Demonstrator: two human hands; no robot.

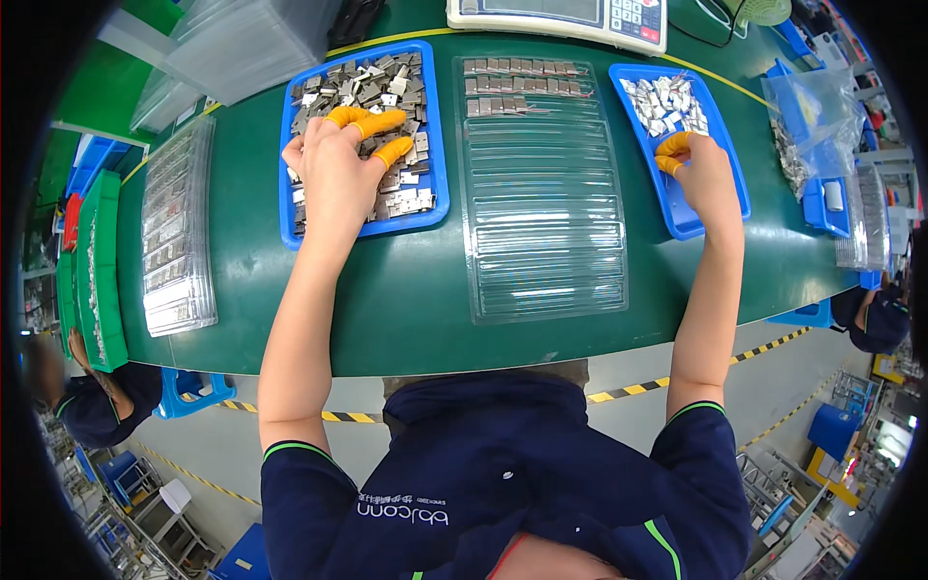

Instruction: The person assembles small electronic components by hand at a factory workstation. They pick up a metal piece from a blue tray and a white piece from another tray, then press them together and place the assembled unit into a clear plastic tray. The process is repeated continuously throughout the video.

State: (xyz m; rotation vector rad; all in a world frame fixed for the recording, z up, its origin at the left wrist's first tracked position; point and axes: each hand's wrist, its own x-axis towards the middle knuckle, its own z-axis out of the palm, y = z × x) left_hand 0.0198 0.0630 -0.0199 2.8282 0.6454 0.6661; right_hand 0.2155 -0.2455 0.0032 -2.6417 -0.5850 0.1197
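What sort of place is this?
Likely a factory's small-parts assembly station: rectangular blue plastic tray heaped with small metallic parts, clear ridged plastic tray, yellow-and-black striped floor tape.

Bright, even light falls from above across the green tabletop [406,324], leaving only soft, faint shadows. White glare streaks the ridges of the clear tray [543,253] — strongest in its lower half — and the stacked trays [179,242] at left shine too. The left hand [336,179] and right hand [706,184] look crisp. The fisheye bends the near table edge and blackens the corners; detail toward the rim seems smeared, perhaps out of focus.
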